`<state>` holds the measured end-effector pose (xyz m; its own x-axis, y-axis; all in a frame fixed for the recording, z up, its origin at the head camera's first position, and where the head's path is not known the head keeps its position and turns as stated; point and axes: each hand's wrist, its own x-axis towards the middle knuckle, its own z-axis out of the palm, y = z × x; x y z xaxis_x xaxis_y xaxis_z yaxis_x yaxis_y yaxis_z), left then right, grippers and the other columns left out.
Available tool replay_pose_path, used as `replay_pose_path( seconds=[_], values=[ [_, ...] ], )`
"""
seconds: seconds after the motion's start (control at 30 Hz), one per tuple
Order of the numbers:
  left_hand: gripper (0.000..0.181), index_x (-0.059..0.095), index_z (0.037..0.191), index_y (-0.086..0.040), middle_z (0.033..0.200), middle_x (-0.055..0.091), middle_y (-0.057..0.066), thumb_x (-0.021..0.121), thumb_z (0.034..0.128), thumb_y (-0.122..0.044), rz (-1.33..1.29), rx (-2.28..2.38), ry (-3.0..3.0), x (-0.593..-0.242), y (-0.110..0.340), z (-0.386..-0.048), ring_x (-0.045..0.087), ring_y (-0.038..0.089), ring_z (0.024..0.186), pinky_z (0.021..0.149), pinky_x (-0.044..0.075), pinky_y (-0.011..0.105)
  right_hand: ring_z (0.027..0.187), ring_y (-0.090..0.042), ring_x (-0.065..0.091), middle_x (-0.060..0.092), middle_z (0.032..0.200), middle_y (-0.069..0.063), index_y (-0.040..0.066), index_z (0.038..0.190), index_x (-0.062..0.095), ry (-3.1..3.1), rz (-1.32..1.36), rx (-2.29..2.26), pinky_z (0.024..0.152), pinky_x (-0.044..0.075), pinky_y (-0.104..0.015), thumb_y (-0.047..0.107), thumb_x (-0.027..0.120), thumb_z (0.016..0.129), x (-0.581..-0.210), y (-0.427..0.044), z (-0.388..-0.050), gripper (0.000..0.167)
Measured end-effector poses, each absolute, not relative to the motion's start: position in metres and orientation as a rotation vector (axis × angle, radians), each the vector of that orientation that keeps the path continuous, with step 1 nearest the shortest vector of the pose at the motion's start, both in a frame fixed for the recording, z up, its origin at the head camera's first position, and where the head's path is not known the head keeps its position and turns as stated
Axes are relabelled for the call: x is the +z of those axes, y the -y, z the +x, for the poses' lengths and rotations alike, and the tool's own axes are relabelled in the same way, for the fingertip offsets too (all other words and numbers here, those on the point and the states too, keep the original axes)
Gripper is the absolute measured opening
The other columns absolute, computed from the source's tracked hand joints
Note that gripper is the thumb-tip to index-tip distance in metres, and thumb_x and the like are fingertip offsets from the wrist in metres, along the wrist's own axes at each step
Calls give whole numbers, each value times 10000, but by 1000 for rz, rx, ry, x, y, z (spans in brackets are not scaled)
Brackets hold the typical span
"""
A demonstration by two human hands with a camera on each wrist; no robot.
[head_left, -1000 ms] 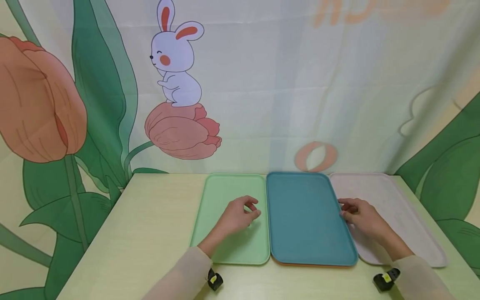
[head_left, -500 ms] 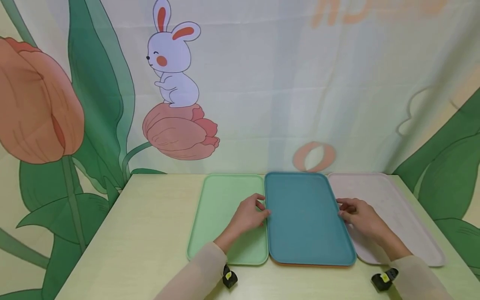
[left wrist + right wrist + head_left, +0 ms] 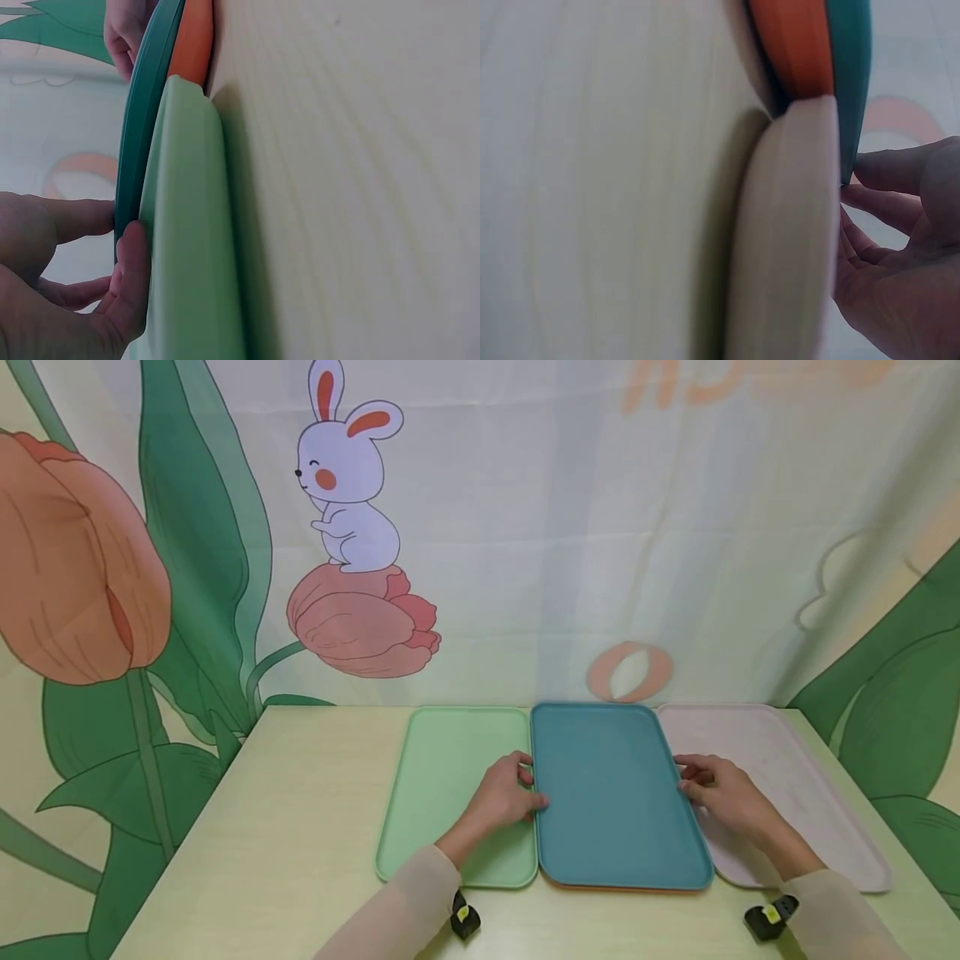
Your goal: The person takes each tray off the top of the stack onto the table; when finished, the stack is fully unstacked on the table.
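Note:
A blue tray point(image 3: 615, 802) lies on top of an orange tray point(image 3: 193, 45), whose edge shows beneath it in both wrist views. My left hand point(image 3: 501, 789) pinches the blue tray's left rim, with the thumb on its upper side. On the opposite rim, my right hand point(image 3: 723, 789) also pinches the blue tray, between thumb and fingers. The left forearm reaches over a light green tray point(image 3: 450, 760). Under my right hand lies a pale pink tray point(image 3: 757, 739). The other fingers of both hands are partly hidden.
All the trays stand side by side on a pale wooden table point(image 3: 277, 827). A printed curtain point(image 3: 495, 543) with a rabbit and tulips hangs directly behind the table's far edge. Bare tabletop extends left of the green tray.
My left hand has moved right from above the green tray to the blue tray's left rim and taken hold of it. The right hand has stayed at the right rim.

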<state>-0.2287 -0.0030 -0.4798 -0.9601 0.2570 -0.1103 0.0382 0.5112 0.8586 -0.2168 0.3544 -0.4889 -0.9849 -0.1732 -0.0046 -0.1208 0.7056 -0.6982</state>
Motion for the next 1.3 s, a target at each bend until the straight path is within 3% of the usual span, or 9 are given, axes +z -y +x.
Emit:
replay_pose_path(
  seconds=[0.4,0.63,0.83,1.3],
  values=[
    [572,570,1442,-15,1106,662,109,712,890,47,163,1604,-2465,-480,1,-229,692,195,627,587,614,324,959,-250,628,671,1116,-169,-148,1436,530,-2866,-265,-1131,704,528,-280,87,660,1046,-490,-357,-220,474],
    [531,599,1427,23,1108,673,127,729,912,31,111,1720,-2397,-481,0,-228,710,218,666,617,642,369,966,-255,642,662,1163,-231,-175,1428,514,-2755,-218,-1269,719,571,-275,17,576,1047,-488,-358,-220,432],
    [435,652,1376,19,1122,656,135,709,944,10,95,1833,-2377,-477,3,-229,672,178,711,621,640,377,978,-248,627,676,1171,-224,-165,1421,534,-2779,-225,-1229,741,532,-254,13,636,1006,-488,-359,-221,463],
    [454,623,1429,-20,1220,611,172,720,986,-34,59,1977,-2170,-465,47,-223,701,173,836,694,642,370,944,-264,609,664,1136,-210,-165,1394,548,-2820,-204,-1152,729,532,-236,-22,638,972,-489,-357,-222,455]
  ],
)
